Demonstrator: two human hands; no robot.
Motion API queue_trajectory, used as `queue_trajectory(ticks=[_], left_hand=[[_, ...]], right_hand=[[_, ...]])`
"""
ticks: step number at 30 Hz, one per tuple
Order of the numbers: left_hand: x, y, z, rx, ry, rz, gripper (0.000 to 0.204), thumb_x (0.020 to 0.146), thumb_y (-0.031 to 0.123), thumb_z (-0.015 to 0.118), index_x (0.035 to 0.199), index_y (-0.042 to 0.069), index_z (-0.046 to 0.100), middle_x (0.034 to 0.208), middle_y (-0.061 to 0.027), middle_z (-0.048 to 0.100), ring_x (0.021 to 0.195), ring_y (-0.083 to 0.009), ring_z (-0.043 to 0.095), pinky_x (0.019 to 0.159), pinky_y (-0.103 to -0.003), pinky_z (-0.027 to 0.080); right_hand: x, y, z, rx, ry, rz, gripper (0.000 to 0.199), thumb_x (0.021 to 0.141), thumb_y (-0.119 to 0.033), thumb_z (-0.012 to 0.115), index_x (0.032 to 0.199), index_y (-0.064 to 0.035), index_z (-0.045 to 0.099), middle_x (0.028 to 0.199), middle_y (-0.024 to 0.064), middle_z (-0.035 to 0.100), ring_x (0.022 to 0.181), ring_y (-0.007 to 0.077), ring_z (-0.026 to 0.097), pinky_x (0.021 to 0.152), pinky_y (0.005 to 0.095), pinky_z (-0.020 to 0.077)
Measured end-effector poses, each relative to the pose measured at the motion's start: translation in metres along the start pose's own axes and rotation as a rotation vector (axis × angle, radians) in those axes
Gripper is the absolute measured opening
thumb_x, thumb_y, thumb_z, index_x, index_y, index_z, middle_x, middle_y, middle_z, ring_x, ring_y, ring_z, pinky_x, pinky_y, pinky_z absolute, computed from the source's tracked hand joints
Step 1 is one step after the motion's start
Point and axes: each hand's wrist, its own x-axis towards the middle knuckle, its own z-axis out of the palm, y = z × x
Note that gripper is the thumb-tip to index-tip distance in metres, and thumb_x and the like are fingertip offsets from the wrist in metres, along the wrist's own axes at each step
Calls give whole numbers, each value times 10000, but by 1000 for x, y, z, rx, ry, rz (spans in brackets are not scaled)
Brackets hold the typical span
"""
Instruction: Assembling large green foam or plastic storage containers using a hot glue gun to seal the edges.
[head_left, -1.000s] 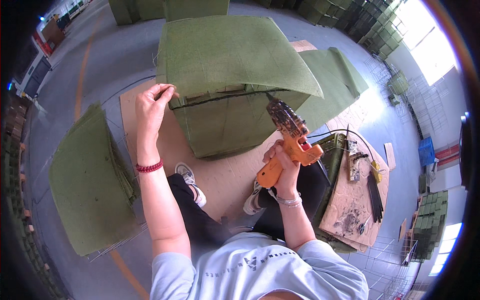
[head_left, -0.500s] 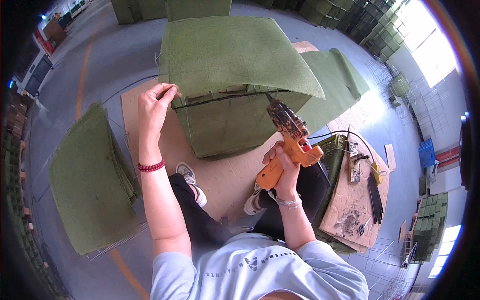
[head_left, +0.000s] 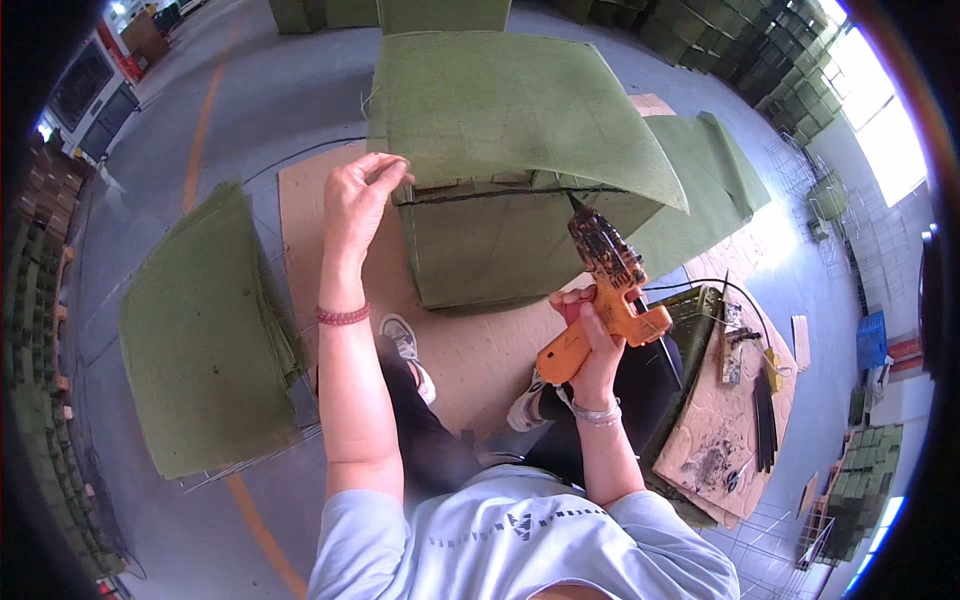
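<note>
In front of me stands a green box (head_left: pixel 510 265) of thin mesh-like material, its large top sheet (head_left: pixel 510 100) raised a little along the near side. A dark glue line (head_left: pixel 500 193) runs along the box's near upper edge, under that sheet. My left hand (head_left: pixel 358 205) is closed in a pinch at the sheet's near left corner; the fingertips partly hide the corner. An orange glue gun (head_left: pixel 568 352), its front smeared black, is gripped in my right hand (head_left: pixel 597 355). Its nozzle points up at the right part of the glue line, close to it.
Stacked green sheets (head_left: pixel 205 340) lean at the left. Cardboard (head_left: pixel 465 370) lies beneath the box. On my right, a stained cardboard-topped stand (head_left: pixel 690 445) holds black glue sticks (head_left: pixel 764 425), scissors (head_left: pixel 733 480) and a cord (head_left: pixel 745 300). Another green sheet (head_left: pixel 690 165) lies behind the box.
The whole view has shifted, so the box and both hands appear farther right. Relative to the box, the hands and glue gun have hardly moved.
</note>
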Motion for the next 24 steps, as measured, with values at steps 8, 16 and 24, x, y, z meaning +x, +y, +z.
queue_trajectory(ticks=[8, 16, 24], left_hand=[[-1, 0, 0, -17, 14, 1, 152, 846, 124, 618, 875, -11, 682, 766, -52, 676, 765, -92, 601, 760, -244, 464], [-2, 0, -2, -14, 1, -3, 165, 847, 132, 615, 883, -14, 682, 769, -57, 679, 761, -90, 601, 747, -237, 465], [-1, -1, 1, 0, 28, 39, 166, 823, 130, 629, 869, -18, 686, 745, -76, 693, 690, -89, 620, 659, -239, 469]], right_hand=[[-16, 21, 34, -47, -201, 200, 153, 883, -34, 557, 1026, -36, 504, 943, 75, 583, 951, 219, 588, 893, 348, 437], [-15, 43, 57, 24, -267, 251, 170, 875, -27, 571, 1027, -24, 497, 945, 63, 576, 948, 217, 586, 867, 339, 453], [-19, 52, 71, -64, -312, 313, 162, 856, -71, 578, 988, -27, 493, 897, 76, 560, 911, 236, 572, 853, 365, 435]])
